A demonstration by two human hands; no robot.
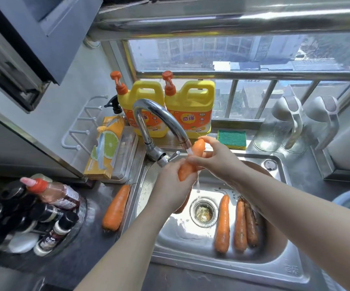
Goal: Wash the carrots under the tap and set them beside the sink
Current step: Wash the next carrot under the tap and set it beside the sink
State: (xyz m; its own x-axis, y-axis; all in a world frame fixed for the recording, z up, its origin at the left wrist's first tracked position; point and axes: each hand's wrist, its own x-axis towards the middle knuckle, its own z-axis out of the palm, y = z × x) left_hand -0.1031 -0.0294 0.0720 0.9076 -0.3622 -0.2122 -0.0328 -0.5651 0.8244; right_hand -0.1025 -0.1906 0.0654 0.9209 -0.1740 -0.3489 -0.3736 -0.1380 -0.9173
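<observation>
A person holds one orange carrot (190, 162) in both hands above a steel sink (178, 229), seen from above. The carrot stands tilted, its upper end just under the mouth of the curved chrome tap (159, 114). A thin stream of water (190, 151) runs onto the carrot and drips off below it into the basin.

The left hand (174, 185) is wrapped around the carrot's lower end, fingers curled about it. The right hand (214, 158) grasps the upper part, with fingertips (206, 140) pinching near the top end. Both bare forearms reach in from the bottom of the view.

In the basin, to the right of the round drain (204, 211), three carrots (240, 225) lie side by side, pointing away from the viewer; the rightmost one looks darker. A brownish shape under the left hand is too hidden to identify.

One more carrot, the carrot on the counter (116, 206), lies just beside the sink's left rim on the steel counter (98, 196).

Behind the tap, two yellow dish soap bottles (190, 106) with orange pumps stand on the window ledge. A green and yellow sponge (231, 138) lies to their right, and clear jugs (279, 127) stand further right. A box printed with a lime slice (107, 148) rests left of the tap. At far left, a group of dark sauce bottles (44, 211) stands on a round tray.
</observation>
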